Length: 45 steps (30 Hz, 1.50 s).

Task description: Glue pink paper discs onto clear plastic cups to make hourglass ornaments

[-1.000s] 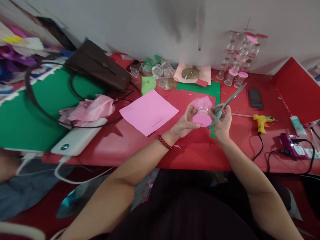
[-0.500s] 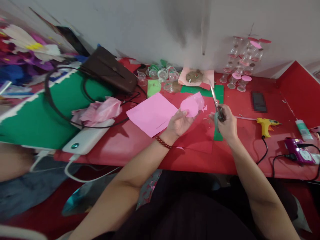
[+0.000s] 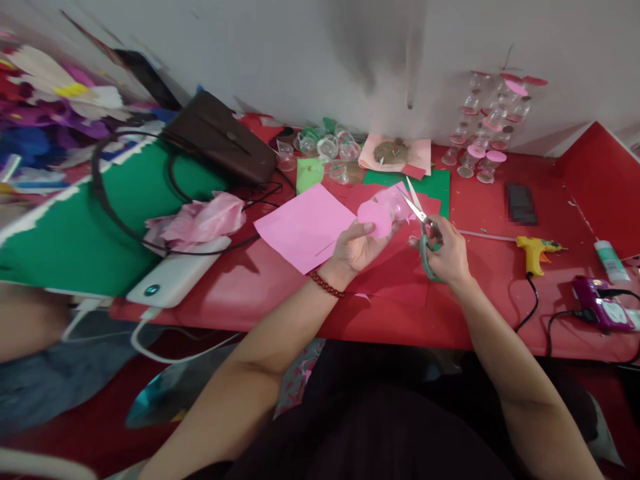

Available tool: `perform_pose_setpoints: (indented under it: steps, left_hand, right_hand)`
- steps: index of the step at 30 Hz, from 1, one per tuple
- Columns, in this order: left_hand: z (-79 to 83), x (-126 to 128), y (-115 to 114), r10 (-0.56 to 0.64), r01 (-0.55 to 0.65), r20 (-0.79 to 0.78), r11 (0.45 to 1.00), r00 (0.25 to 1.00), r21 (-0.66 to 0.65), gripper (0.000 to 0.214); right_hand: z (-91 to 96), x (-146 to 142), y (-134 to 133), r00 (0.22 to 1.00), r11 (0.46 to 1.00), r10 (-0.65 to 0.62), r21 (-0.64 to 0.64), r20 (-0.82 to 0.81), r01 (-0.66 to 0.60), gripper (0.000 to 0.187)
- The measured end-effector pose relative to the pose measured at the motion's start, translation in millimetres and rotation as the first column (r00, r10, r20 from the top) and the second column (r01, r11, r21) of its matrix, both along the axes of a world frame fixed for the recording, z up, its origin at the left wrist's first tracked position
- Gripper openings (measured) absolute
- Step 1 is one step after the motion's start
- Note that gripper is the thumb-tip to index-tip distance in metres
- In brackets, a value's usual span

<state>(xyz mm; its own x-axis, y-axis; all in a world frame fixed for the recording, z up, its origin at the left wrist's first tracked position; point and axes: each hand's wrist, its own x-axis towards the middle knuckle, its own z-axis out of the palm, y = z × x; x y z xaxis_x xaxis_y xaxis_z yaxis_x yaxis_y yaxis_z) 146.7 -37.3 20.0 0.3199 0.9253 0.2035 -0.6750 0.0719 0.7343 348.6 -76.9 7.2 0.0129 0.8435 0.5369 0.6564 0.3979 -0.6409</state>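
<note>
My left hand is closed on a small clear plastic cup piece with pink paper on it: a round pink disc at the near end and a partly trimmed pink piece at the far end. In my right hand are scissors with grey-green handles, their blades parted and pointing up-left beside the far pink paper. Whether the blades touch the paper I cannot tell. Under my hands lies red paper, and a pink sheet with a slit is left of them.
Clear cups lie by the wall, near a dish-like brown lump on paper. Joined cups with discs stand back right. A yellow glue gun and purple power box are right; a power bank and brown bag left.
The scissors have swung left and down toward the pink paper, and their blades have parted. My left hand has tilted the cup piece slightly.
</note>
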Motion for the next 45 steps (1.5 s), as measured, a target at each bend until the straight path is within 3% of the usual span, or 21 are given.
perform_pose_setpoints:
  steps: [11,19,26,36,45]
  left_hand:
    - [0.3,-0.2,0.3,-0.021,0.023,-0.049,0.998,0.999,0.057,0.058]
    - [-2.5,-2.2,-2.9,0.013,-0.002,0.103,0.994,0.995,-0.105,0.045]
    - [-3.5,-2.4,-1.2,-0.010,0.025,0.138,0.994,0.990,-0.106,0.037]
    - [-2.0,-3.7,-4.0,-0.019,0.033,0.136,0.994,0.991,-0.100,0.048]
    - [1.5,-2.4,-5.9,-0.023,0.043,0.166,0.992,0.986,-0.122,0.055]
  right_hand:
    - [-1.8,-2.7,-1.2,0.999,0.999,0.033,0.016,-0.035,-0.033,0.044]
    - [-4.0,-3.7,-1.0,0.995,0.999,0.038,-0.017,-0.093,-0.039,0.056]
    - [-3.1,-4.6,-1.9,0.983,0.997,0.069,-0.009,-0.170,-0.072,0.062]
    - [-0.6,-2.8,-2.9,0.996,0.996,0.085,0.025,-0.040,-0.084,0.051]
    - [4.3,-4.5,-4.4,0.983,0.994,0.099,-0.024,-0.156,-0.103,0.060]
